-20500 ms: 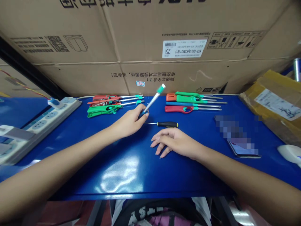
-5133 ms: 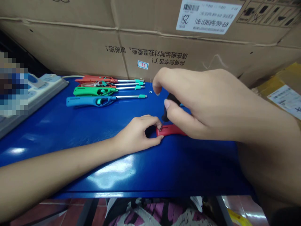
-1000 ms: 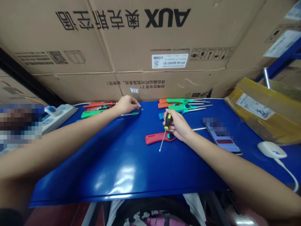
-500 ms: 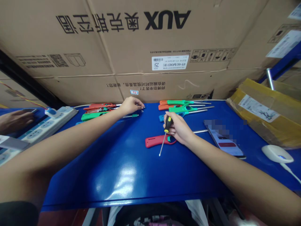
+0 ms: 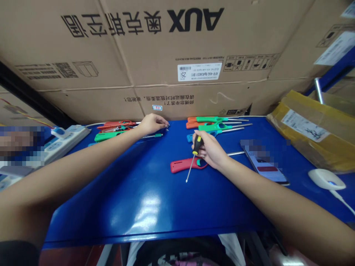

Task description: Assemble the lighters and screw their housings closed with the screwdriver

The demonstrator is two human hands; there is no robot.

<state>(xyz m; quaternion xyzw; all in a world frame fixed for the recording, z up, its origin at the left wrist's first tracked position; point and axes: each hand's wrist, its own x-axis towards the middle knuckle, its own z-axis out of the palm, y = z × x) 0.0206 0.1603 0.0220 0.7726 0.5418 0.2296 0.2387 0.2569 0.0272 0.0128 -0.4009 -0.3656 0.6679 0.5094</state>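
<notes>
My right hand is closed around the black and yellow handle of a screwdriver, its thin shaft slanting down to the left above the table. Just behind the shaft lies a red gas lighter with a long metal barrel, partly covered by that hand. My left hand reaches to the back of the table, fingertips pinched together beside some tiny metal pieces, perhaps screws. What the pinch holds is too small to make out. Under and behind the left wrist sit several lighters, among them a green one.
More lighters, including a green one, lie at the back right. A phone, a white puck-shaped device and a yellow-taped parcel are at the right. A power strip stands left; a large carton rises behind the table.
Both hands hold nearly the same positions and grips. The whole view has shifted very slightly; no object has visibly been moved.
</notes>
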